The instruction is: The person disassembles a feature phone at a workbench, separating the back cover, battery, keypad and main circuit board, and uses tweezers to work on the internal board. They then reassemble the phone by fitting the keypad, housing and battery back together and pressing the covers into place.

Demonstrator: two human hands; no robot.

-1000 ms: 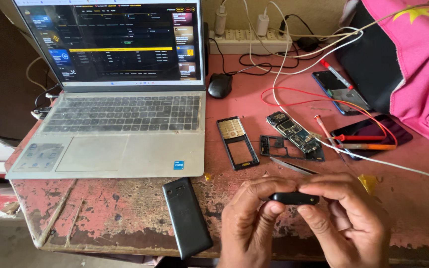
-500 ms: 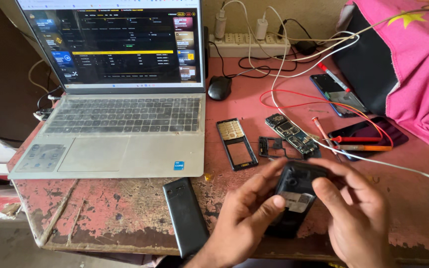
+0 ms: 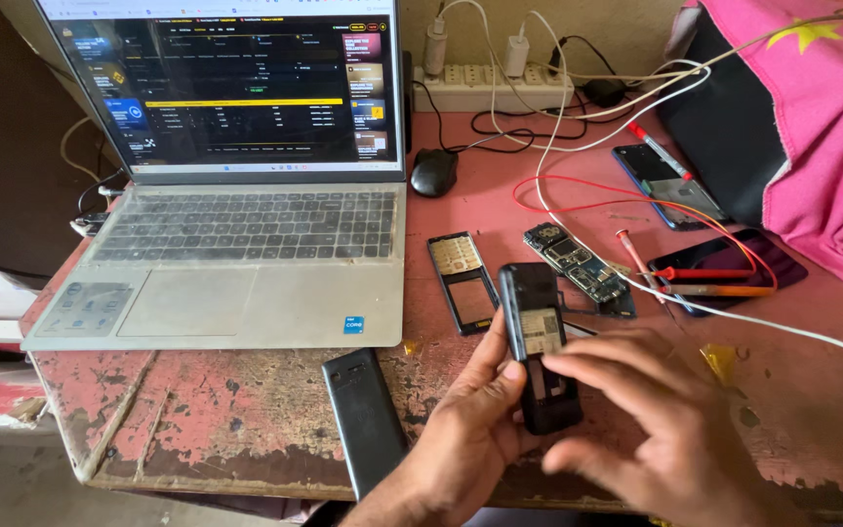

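While the phone shell [image 3: 541, 346] stands on end above the worktop [image 3: 246, 410], long axis running twelve to six, the left hand [image 3: 465, 439] clamps its seven-o'clock edge. The right hand [image 3: 656, 429], at four o'clock, rests fingertips [image 3: 563, 363] inside it. A back cover [image 3: 365, 420] lies at eight o'clock, a circuit board [image 3: 578, 263] at one.

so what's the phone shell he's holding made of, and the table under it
Phone shell, held in the left hand: looks like matte black moulded plastic, with dull, even surfaces and a pale sticker inside. Table: probably painted wood; its pink-red coat is chipped and worn to pale patches along the front edge.
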